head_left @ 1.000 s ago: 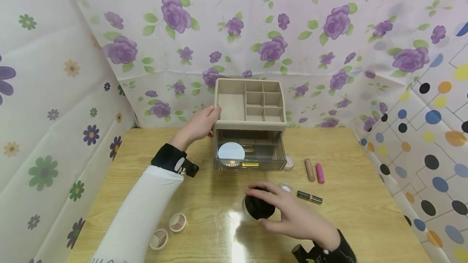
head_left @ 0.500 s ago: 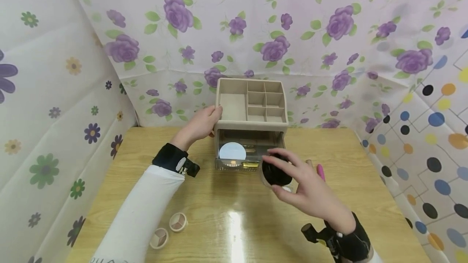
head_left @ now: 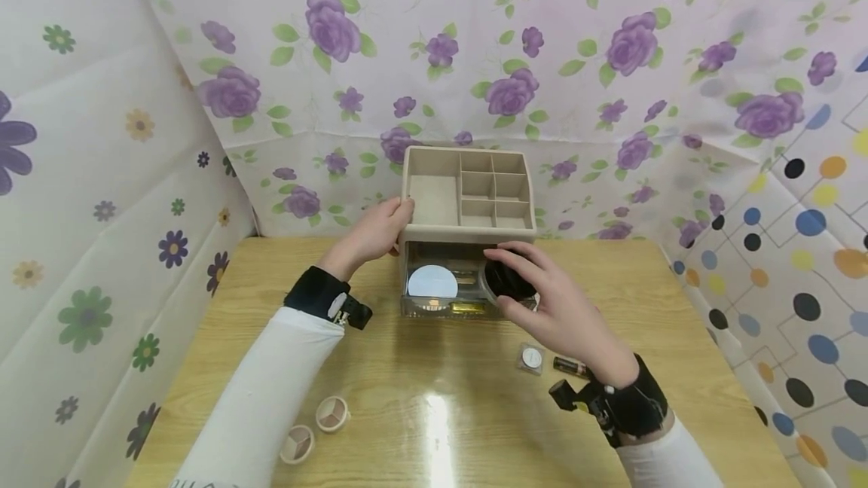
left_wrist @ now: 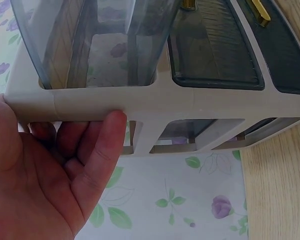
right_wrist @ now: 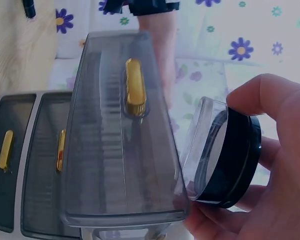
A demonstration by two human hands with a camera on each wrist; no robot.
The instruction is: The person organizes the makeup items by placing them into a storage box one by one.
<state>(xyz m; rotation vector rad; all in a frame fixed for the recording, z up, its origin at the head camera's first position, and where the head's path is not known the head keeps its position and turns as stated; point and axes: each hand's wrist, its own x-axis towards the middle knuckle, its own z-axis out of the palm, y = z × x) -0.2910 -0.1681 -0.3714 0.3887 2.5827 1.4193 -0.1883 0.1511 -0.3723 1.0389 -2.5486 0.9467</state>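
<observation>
A beige cosmetics organizer (head_left: 468, 233) stands at the back of the table with its clear upper drawer (right_wrist: 122, 140) pulled out. My left hand (head_left: 376, 232) grips the organizer's left side; in the left wrist view the fingers reach into a side opening of the frame. With my right hand (head_left: 559, 311) I hold a round clear jar with a black lid (right_wrist: 225, 155) by its rim, tilted, at the right end of the drawer. A round white-topped item (head_left: 432, 282) lies in the drawer's left part, with a small gold-coloured piece beside it.
Two round three-colour eyeshadow pots (head_left: 331, 414) lie at the front left. Right of centre are a small square clear case (head_left: 531, 358) and a dark tube (head_left: 571, 367). Flowered cloth (head_left: 434, 81) hangs behind the table.
My right hand has lifted the black-lidded jar from the table and carried it away from me to the drawer. The left hand has kept its grip on the organizer.
</observation>
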